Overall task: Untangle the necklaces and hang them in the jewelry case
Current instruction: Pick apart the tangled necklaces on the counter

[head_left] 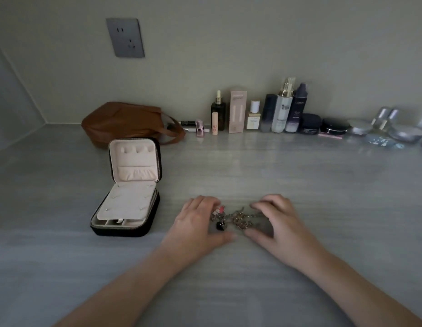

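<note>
A tangled heap of necklaces (238, 219) lies on the grey table, with a pink-and-white charm and a black pendant showing at its left side. My left hand (198, 227) cups the heap from the left, fingers spread and touching the charms. My right hand (276, 220) cups it from the right, fingertips resting on the chains. Neither hand has lifted anything. The jewelry case (127, 187), black outside and cream inside, stands open to the left of my hands, its lid upright with small hooks and a gathered pocket, an insert flap lying over the base.
A brown leather bag (125, 122) sits behind the case. A row of cosmetic bottles, boxes and jars (276, 112) lines the back wall to the right. A wall socket (125, 37) is above the bag. The table surface (276, 166) spreads between the hands and the bottles.
</note>
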Demonstrator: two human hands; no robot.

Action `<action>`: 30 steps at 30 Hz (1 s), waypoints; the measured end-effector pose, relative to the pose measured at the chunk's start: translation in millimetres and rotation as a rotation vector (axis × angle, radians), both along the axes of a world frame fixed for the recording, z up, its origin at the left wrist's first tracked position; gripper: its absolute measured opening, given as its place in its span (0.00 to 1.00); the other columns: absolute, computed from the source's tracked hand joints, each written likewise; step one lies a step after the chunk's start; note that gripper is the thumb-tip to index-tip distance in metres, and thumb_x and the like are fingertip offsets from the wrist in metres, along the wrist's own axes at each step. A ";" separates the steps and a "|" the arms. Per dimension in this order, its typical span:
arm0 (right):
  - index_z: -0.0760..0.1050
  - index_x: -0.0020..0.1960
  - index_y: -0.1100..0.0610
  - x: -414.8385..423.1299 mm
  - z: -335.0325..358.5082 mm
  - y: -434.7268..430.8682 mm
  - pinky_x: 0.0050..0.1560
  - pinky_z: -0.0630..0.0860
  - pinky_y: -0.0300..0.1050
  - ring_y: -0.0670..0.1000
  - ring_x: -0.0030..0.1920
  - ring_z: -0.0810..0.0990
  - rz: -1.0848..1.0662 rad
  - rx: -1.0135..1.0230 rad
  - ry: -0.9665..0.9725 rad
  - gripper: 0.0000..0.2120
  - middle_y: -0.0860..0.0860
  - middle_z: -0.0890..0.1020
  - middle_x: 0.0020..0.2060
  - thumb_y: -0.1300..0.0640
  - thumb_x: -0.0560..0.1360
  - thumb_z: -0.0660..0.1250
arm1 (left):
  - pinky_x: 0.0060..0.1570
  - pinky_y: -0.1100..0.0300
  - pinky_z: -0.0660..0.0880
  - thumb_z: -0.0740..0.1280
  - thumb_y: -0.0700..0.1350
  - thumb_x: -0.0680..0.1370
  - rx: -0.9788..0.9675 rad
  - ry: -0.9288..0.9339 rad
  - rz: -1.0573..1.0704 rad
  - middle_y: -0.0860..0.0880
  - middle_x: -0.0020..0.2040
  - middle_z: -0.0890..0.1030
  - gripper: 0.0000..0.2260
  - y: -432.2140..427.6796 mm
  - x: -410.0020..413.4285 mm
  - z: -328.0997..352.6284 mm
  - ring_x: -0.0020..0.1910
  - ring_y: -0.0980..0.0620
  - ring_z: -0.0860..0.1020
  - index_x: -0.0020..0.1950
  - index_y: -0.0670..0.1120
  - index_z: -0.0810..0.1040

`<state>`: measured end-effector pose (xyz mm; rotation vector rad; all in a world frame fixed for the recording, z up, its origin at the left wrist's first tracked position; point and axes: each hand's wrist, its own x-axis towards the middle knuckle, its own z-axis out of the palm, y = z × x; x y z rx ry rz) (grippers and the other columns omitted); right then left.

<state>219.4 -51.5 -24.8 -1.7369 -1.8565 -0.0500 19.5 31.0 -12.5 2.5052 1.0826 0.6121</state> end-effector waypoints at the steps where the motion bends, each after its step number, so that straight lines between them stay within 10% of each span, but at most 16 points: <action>1: 0.77 0.58 0.59 -1.9 -0.2 -1.6 0.59 0.66 0.37 0.53 0.56 0.73 -0.010 -0.002 -0.017 0.30 0.53 0.74 0.54 0.36 0.68 0.62 | 0.60 0.67 0.61 0.71 0.64 0.67 -0.003 0.003 0.003 0.57 0.60 0.71 0.32 -0.1 0.3 0.0 0.61 0.57 0.67 0.66 0.52 0.68; 11: 0.63 0.72 0.55 -12.8 14.8 -8.4 0.72 0.57 0.48 0.53 0.72 0.58 -0.173 -0.245 -0.116 0.34 0.52 0.62 0.72 0.36 0.74 0.61 | 0.62 0.57 0.65 0.69 0.66 0.67 0.036 0.074 0.125 0.52 0.63 0.72 0.33 -7.9 -7.4 4.4 0.64 0.52 0.68 0.65 0.50 0.69; 30: 0.65 0.71 0.56 -15.5 14.9 -12.7 0.71 0.58 0.45 0.52 0.72 0.61 -0.152 -0.270 -0.170 0.30 0.51 0.64 0.71 0.37 0.76 0.57 | 0.68 0.55 0.59 0.57 0.66 0.75 0.126 0.213 0.069 0.49 0.70 0.66 0.32 -10.6 -2.6 -3.1 0.71 0.50 0.62 0.71 0.45 0.63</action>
